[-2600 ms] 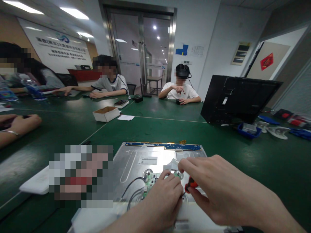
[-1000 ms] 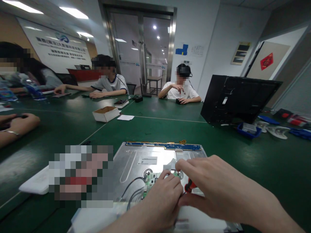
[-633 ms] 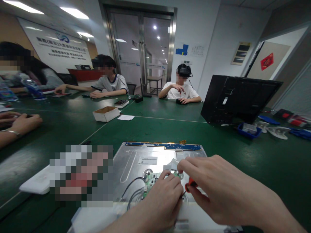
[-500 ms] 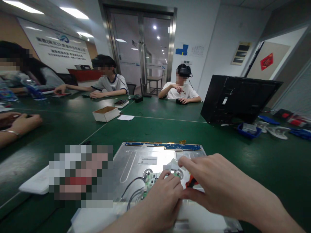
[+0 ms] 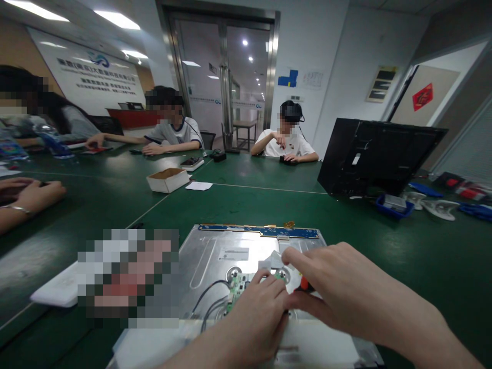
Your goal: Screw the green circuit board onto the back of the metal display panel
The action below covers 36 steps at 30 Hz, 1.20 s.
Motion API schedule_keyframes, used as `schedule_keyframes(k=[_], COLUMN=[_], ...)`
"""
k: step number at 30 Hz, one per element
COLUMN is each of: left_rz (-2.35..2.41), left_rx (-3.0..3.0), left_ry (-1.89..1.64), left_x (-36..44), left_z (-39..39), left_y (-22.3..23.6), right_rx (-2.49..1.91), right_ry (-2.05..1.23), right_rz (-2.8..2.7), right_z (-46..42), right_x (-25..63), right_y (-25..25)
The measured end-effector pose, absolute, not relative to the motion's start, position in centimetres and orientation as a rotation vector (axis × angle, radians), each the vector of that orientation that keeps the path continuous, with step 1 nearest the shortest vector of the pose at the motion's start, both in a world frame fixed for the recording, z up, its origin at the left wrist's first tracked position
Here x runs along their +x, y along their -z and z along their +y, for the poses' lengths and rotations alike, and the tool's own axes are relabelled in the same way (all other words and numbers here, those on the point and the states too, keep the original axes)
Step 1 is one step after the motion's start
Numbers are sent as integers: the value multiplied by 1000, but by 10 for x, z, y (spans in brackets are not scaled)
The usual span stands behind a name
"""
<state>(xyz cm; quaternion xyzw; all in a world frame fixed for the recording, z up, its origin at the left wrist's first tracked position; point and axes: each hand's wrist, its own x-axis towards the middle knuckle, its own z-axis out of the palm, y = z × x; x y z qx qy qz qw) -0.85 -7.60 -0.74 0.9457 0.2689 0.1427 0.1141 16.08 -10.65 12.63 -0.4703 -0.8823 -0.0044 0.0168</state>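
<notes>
A silver display panel [image 5: 205,246] lies back side up before me, with a blue circuit strip [image 5: 246,230] along its far edge. On its middle sits a small green circuit board [image 5: 237,288], and dark cables [image 5: 207,302] run from its left side. My left hand [image 5: 257,307] lies over the board, fingers curled and close together; whatever is under them is hidden. Just right of it, my right hand [image 5: 326,292] is closed round a screwdriver [image 5: 304,283] with an orange and black handle. The fingers cover most of the handle, and its tip is out of sight.
A black monitor housing [image 5: 376,156] stands at the right, beside a blue tray [image 5: 394,206] of parts. An open cardboard box [image 5: 168,181] and white paper [image 5: 199,186] lie farther off. Co-workers sit around the green table [image 5: 246,205]; a co-worker's hands [image 5: 40,193] are at left.
The screwdriver's handle has turned a little within my right hand, showing its orange part differently. Both my hands stay in nearly the same place. A co-worker's hand opposite has shifted slightly.
</notes>
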Motion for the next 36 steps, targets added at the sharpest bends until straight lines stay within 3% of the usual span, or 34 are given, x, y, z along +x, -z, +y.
schedule_keyframes(k=[4, 12, 28, 36], left_rz=[763, 771, 754, 761], left_rx=[2710, 2761, 2764, 2791], left_ry=[-417, -414, -398, -408], left_x=[-9, -8, -8, -6], left_z=[-76, -74, -73, -72], left_y=[8, 11, 13, 18], right_rx=[-1510, -1313, -1454, -1399], right_ry=[125, -157, 2, -78], right_rz=[-2751, -2755, -2738, -2725], right_z=[-105, -107, -105, -107], right_x=[161, 165, 164, 165], right_y=[-125, -130, -126, -126])
